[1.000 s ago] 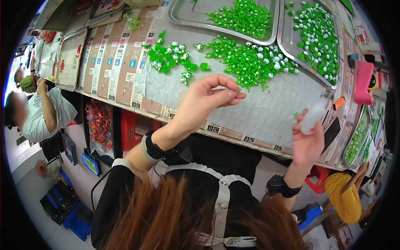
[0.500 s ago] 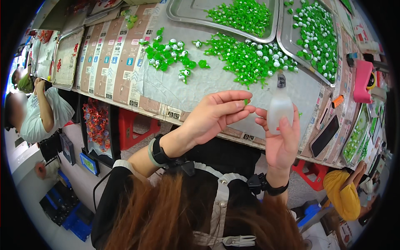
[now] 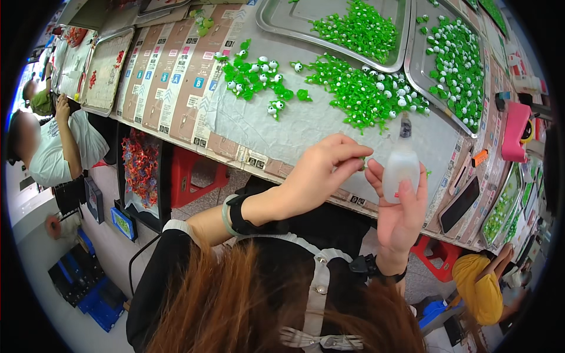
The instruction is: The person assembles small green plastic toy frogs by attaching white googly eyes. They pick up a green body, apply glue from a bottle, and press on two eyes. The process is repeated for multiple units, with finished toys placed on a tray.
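My left hand (image 3: pixel 318 176) has its back turned up, thumb and forefinger pinching a small green piece (image 3: pixel 364 162) that is mostly hidden by the fingertips. Close beside it, my right hand (image 3: pixel 399 226) grips a translucent white squeeze bottle (image 3: pixel 401 165), upright in the picture with its dark tip pointing away from me. The right fingertips almost meet the left ones. Beyond both hands, a pile of green figure pieces (image 3: pixel 347 88) lies on a pale sheet (image 3: pixel 259 132), white eyeballs among it at the right. A smaller cluster of green pieces with eyeballs (image 3: pixel 253 76) lies to the left.
Two metal trays, one at the back (image 3: pixel 281 28) and one at right (image 3: pixel 440 107), hold more green pieces. A phone (image 3: pixel 460 205), an orange-capped tool (image 3: pixel 479 157) and a pink tape dispenser (image 3: pixel 516 130) lie at right. Co-workers sit left (image 3: pixel 56 154) and right (image 3: pixel 478 288); a red stool (image 3: pixel 197 181) stands below.
My left hand has rolled over, so its back now faces up and the green piece is less visible. The right hand still grips the bottle. The whole view has shifted slightly.
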A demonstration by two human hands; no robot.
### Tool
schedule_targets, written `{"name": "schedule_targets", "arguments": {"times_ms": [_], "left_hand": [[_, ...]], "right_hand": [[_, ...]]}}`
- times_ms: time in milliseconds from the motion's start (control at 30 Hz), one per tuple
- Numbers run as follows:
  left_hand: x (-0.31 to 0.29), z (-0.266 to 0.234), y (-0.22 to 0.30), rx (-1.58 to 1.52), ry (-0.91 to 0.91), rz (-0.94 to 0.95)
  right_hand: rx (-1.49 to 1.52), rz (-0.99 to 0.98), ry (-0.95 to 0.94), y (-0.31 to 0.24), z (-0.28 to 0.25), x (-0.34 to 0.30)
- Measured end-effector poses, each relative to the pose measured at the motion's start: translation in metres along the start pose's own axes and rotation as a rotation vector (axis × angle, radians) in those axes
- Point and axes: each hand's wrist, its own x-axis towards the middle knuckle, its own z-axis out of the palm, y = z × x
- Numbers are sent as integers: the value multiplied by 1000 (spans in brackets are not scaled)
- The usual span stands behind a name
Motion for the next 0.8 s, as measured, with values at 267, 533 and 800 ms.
{"name": "schedule_targets", "arguments": {"times_ms": [267, 533, 800], "left_hand": [[4, -14, -5, -1289, -77, -625], [-2, -11, -9, -1405, -138, -714], [-3, -12, -10, -1419, -167, -747]], "right_hand": [[-308, -289, 116, -9, -29, -7], [-630, -715, 59, -13, -25, -14], [-664, -706, 44, -12, -26, -15]]}}
